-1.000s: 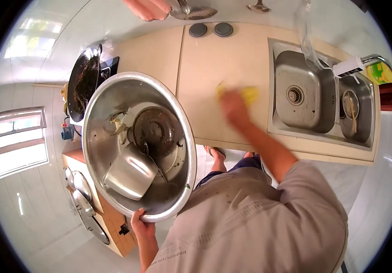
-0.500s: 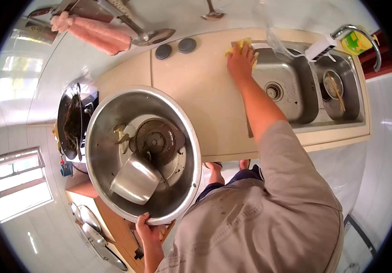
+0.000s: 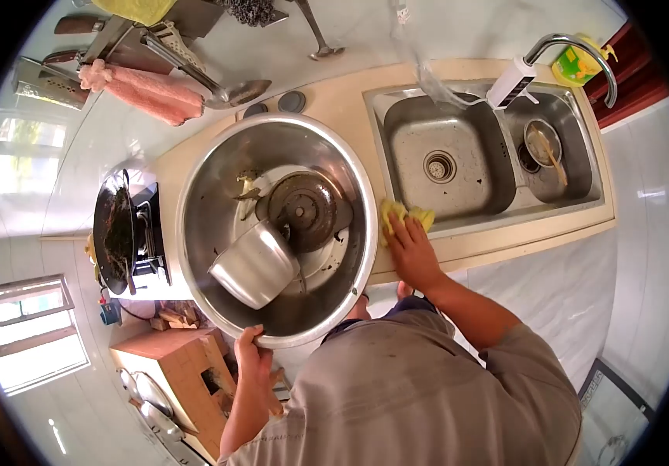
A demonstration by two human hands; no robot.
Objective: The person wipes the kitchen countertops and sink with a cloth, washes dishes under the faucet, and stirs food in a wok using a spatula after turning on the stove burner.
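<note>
My left hand (image 3: 252, 359) grips the near rim of a large steel basin (image 3: 356, 182), thumb over the edge. Inside the basin lie a tipped silver pot (image 3: 253, 266), a dark, dirty round lid-like piece (image 3: 303, 208) and some food scraps (image 3: 247, 185). Against the counter's front edge, just left of the sink, my right hand (image 3: 413, 250) presses on a yellow cloth (image 3: 398, 211). Its fingers lie over the cloth, bunching it beneath them.
To the right is a double steel sink (image 3: 451, 132), with a small pan (image 3: 542, 144) in its right bowl. A curved faucet (image 3: 575, 39) and a soap bottle (image 3: 579, 64) stand behind. A blackened wok (image 3: 114, 233) sits on the stove at left. Utensils and a pink towel (image 3: 144, 92) hang on the wall.
My right hand has drawn the yellow cloth from the back of the counter to its front edge. The basin has shifted right and up in view, now covering more of the counter.
</note>
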